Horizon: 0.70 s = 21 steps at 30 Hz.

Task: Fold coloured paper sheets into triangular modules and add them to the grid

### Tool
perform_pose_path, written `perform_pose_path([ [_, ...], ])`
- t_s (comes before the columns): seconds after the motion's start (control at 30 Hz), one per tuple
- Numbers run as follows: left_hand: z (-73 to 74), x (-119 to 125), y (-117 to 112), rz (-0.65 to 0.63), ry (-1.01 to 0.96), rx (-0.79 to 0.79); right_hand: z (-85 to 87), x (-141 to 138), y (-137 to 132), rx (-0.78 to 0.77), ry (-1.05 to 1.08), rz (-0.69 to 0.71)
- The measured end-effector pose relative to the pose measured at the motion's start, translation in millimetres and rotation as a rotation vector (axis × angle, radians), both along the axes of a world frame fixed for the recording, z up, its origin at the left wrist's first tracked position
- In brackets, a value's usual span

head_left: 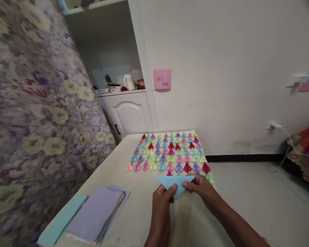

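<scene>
A light blue sheet of paper folded into a triangle [170, 180] is held up above the table, its long edge at the top and its point downward. My left hand [164, 196] grips its left part, thumb on the front face. On the right side, my right hand [198, 185] pinches the paper near its right corner, thumb in front and fingers behind. Just beyond it, rows of small folded paper pieces [171, 159] in many colours cover the far part of the table. Some pieces near my hands are partly hidden.
On the pale table [137, 212], a stack of purple and other coloured paper [98, 211] lies at the front left beside light blue paper [63, 219]. A floral curtain [48, 130] borders the left. Behind stand a white cabinet [130, 115] and a wall with a pink note [162, 79].
</scene>
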<state>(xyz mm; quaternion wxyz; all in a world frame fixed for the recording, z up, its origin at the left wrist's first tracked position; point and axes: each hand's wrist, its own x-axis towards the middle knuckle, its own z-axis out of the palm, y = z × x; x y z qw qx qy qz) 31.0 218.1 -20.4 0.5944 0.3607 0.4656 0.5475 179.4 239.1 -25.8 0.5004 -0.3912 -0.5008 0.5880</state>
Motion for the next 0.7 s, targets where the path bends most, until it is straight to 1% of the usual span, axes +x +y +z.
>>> perform_pose_path([
  [0.07,-4.1,2,-3,0.006,-0.044,-0.034,-5.2,-6,0,-0.029,-0.007,-0.029],
  [0.13,-7.9,2,-4,0.012,-0.053,-0.047,-6.8,-11,1,-0.047,-0.030,-0.039],
  [0.3,-15.2,-1,-5,0.026,0.032,-0.055,-3.5,-20,-2,-0.077,0.022,-0.055],
  [0.43,-18.6,-2,-7,0.034,0.034,-0.079,-4.2,-21,-4,-0.090,0.038,-0.023],
  [0.5,-19.2,-4,-8,0.037,0.012,-0.082,-7.5,-19,-2,-0.077,0.015,-0.009],
  [0.6,-18.4,-7,-7,0.036,-0.028,-0.098,-11.5,-17,0,-0.011,-0.064,-0.030],
  [0.7,-15.2,-8,-6,0.034,-0.077,-0.116,-9.4,-15,-2,0.054,-0.162,-0.068],
])
